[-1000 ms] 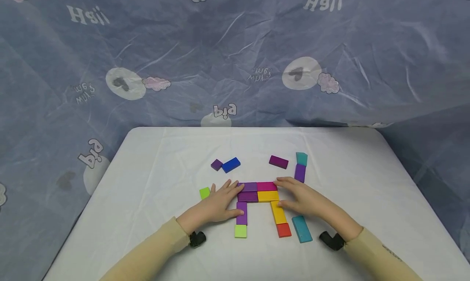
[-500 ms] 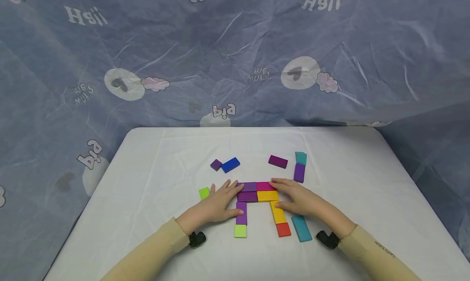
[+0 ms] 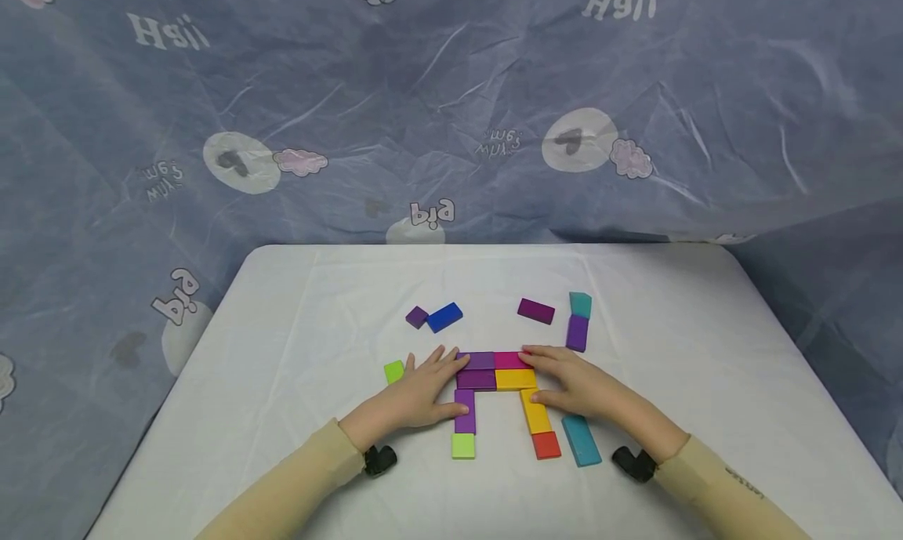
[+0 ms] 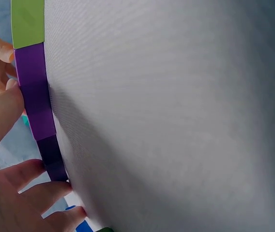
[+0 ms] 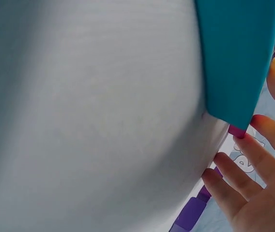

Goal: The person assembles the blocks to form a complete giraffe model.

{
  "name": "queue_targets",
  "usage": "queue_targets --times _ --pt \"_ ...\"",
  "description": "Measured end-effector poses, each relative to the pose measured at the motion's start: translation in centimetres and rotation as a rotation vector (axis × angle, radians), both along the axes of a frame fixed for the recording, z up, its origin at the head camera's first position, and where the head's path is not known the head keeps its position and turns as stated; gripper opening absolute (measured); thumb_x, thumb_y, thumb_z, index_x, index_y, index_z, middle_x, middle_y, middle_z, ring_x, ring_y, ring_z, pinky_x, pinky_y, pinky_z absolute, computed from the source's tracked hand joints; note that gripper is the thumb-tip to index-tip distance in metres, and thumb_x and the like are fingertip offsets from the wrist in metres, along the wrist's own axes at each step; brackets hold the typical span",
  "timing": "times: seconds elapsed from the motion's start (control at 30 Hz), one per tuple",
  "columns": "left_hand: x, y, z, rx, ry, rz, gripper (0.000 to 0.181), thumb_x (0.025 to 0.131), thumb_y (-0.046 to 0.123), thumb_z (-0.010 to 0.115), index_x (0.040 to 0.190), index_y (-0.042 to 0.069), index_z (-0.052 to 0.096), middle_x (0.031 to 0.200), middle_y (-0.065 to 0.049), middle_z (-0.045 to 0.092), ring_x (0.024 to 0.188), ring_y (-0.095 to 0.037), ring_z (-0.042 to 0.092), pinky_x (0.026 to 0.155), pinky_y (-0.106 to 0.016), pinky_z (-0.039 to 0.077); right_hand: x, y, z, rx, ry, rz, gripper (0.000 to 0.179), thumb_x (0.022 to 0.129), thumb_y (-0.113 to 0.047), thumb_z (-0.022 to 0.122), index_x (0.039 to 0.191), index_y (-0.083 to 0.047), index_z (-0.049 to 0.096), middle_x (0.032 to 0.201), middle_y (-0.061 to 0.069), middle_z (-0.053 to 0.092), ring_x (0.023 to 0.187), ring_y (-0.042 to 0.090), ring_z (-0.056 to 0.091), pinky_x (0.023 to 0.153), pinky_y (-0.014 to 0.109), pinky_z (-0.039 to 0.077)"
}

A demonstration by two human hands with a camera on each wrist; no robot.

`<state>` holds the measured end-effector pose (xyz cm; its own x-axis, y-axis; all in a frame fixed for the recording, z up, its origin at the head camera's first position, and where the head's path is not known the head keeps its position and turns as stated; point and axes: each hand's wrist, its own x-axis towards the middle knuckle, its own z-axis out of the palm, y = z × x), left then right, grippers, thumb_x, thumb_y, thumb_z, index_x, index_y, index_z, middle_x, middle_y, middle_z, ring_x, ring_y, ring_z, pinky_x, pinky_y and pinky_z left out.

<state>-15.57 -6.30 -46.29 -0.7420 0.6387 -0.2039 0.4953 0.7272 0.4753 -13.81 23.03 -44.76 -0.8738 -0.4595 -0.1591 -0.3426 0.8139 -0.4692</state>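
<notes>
On a white tabletop (image 3: 331, 320), a doorway-like figure of flat blocks (image 3: 483, 379) lies between my left hand (image 3: 422, 391) and my right hand (image 3: 580, 382). Across its top run a violet block (image 3: 481, 360) and a magenta block (image 3: 507, 360), with a dark purple block (image 3: 476, 380) and a yellow block (image 3: 516, 379) just below. Toward me extend a purple leg (image 3: 465, 425) with a lime foot (image 3: 462, 446) and, slightly slanted, a yellow leg (image 3: 537, 417) with a red foot (image 3: 546, 445). My left fingers, spread and nearly straight, touch the figure's left side, thumb on the purple leg. My right fingers, also extended, reach the magenta block, thumb at the yellow leg; from the wrist views I cannot tell how firmly they press. A teal block (image 3: 582, 441) lies just beside the yellow leg. A separate lime block (image 3: 393, 371) shows beyond my left hand. Farther off, a small purple piece (image 3: 417, 317) touches a blue block (image 3: 445, 317), and a plum block (image 3: 536, 311) lies near an indigo block (image 3: 577, 333) that meets a turquoise piece (image 3: 581, 305).
</notes>
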Motion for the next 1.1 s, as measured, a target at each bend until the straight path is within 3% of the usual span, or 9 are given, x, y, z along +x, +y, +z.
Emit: queue_targets --times 0.4,0.53,0.67,0.77,0.93,1.1 --pt "-0.2 -0.2 -0.2 0.003 0.012 -0.001 0.08 0.091 0.053 0.062 0.156 0.018 0.031 0.163 -0.009 0.026 0.153 -0.033 0.015 0.113 -0.073 0.01 -0.1 0.4 0.1 -0.013 0.019 -0.015 0.066 0.089 -0.036 0.072 0.146 -0.013 0.048 0.155 0.009 0.042 0.141 0.035 0.04 0.107 0.056 0.042" --pt "-0.2 -0.2 -0.1 0.01 0.008 -0.003 0.079 0.092 0.052 0.062 0.156 0.018 0.031 0.163 -0.009 0.026 0.153 -0.034 0.015 0.113 -0.073 0.01 0.3 1.3 0.7 -0.045 0.022 -0.04 0.06 0.089 -0.037 0.072 0.141 -0.013 0.055 0.148 0.009 0.051 0.136 0.035 0.046 0.104 0.057 0.044" --pt "-0.1 -0.2 -0.1 0.007 0.004 -0.006 0.079 0.092 0.052 0.062 0.155 0.017 0.031 0.163 -0.01 0.026 0.153 -0.034 0.015 0.113 -0.074 0.01 1.7 2.4 1.4 -0.051 0.006 -0.026 0.052 0.085 -0.037 0.076 0.129 -0.014 0.065 0.132 0.005 0.063 0.124 0.031 0.055 0.101 0.055 0.047" --pt "-0.1 -0.2 -0.1 0.002 0.001 -0.004 0.079 0.092 0.052 0.062 0.156 0.017 0.031 0.163 -0.009 0.026 0.153 -0.033 0.014 0.113 -0.073 0.01 3.2 3.2 1.7 -0.034 -0.016 -0.014 0.053 0.079 -0.042 0.08 0.124 -0.016 0.068 0.126 0.001 0.064 0.118 0.028 0.057 0.099 0.053 0.049" --pt "-0.1 -0.2 -0.1 0.0 -0.005 -0.001 0.08 0.091 0.052 0.063 0.156 0.019 0.03 0.163 -0.009 0.026 0.153 -0.033 0.014 0.114 -0.073 0.009 5.5 3.8 1.6 0.019 -0.082 -0.038 0.066 0.069 -0.048 0.086 0.126 -0.019 0.066 0.132 0.001 0.057 0.119 0.025 0.052 0.097 0.052 0.051" --pt "-0.1 -0.2 -0.3 -0.005 -0.011 0.002 0.08 0.091 0.052 0.063 0.156 0.02 0.029 0.164 -0.008 0.025 0.153 -0.032 0.013 0.114 -0.072 0.009 6.7 3.9 1.2 0.067 -0.098 -0.037 0.071 0.067 -0.04 0.089 0.13 -0.021 0.063 0.135 -0.001 0.054 0.12 0.022 0.05 0.097 0.049 0.052"
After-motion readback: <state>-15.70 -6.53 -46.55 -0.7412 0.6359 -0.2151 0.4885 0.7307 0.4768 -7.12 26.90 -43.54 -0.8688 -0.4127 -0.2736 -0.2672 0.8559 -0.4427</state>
